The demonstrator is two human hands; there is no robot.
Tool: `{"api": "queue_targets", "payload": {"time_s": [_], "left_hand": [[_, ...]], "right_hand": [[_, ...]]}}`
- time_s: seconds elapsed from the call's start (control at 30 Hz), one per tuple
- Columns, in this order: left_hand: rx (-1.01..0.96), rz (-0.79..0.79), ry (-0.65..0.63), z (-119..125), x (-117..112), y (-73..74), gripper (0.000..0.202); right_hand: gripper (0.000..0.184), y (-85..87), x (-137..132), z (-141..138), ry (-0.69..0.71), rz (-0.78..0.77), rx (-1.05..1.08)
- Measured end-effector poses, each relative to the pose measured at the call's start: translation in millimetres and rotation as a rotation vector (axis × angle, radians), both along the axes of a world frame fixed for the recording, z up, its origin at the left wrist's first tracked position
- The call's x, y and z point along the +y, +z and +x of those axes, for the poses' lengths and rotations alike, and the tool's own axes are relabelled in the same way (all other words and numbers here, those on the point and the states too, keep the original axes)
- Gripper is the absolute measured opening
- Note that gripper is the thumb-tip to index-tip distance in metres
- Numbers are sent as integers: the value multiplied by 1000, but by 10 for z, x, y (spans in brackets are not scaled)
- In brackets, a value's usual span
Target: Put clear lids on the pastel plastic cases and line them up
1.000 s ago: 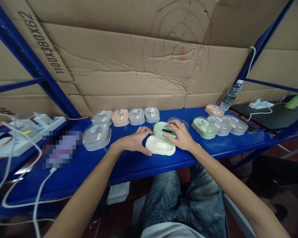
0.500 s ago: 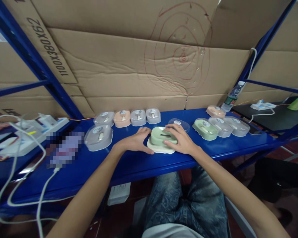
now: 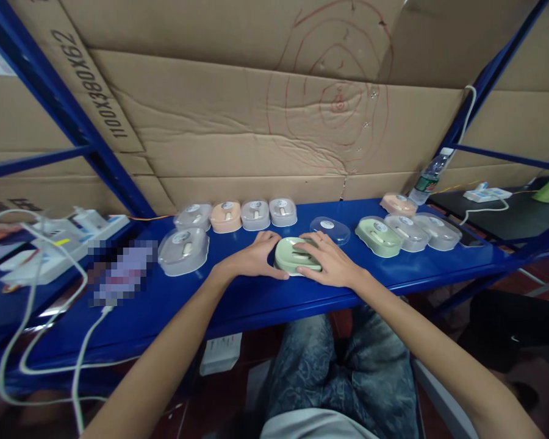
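Observation:
A light green oval plastic box sits on the blue table at the front, with a slotted green insert seated down in it. My left hand curves round the box's left side, thumb at the front edge and fingers at the back. Over the right part lies my right hand, its fingers on the insert and its thumb at the front rim. This hand hides the right end of the box. Just behind it a clear oval lid with a round sticker lies flat on the table.
Several lidded oval boxes, including a grey one and a peach one, stand at the left and back. More, including a green one, stand at right near a water bottle. A white cable and power strips occupy the left.
The green insert, earlier raised and tilted above the pale base, has gone down into it. My right fingers have moved down with it, and my left hand stays at the box's left side.

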State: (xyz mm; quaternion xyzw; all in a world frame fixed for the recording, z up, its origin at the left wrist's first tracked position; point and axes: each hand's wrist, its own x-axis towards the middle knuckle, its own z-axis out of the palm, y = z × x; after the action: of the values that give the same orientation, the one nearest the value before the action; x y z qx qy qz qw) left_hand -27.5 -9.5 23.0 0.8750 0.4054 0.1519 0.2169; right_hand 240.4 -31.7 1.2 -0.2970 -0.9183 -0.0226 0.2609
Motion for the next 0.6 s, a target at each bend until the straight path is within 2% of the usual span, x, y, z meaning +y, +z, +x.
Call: {"api": "queue_targets", "payload": {"time_s": [0.23,0.37,0.43,0.5,0.6], "left_hand": [[-112,61,-66,22,-33,32,81],[-119,32,-58,13,-15,18,85],[-122,43,-45,0,12,-3,86],[-127,68,-47,-15,37,-23,82],[-124,81,-17,-31,48,-30,80]], "right_hand": [[60,30,-17,-13,29,-36,-13],[59,80,-64,-10,34,-20,101],[46,173,-219,-63,54,-1,231],[35,327,-499,-165,139,6,361],[29,623,-1047,-355,438,-13,416]]}}
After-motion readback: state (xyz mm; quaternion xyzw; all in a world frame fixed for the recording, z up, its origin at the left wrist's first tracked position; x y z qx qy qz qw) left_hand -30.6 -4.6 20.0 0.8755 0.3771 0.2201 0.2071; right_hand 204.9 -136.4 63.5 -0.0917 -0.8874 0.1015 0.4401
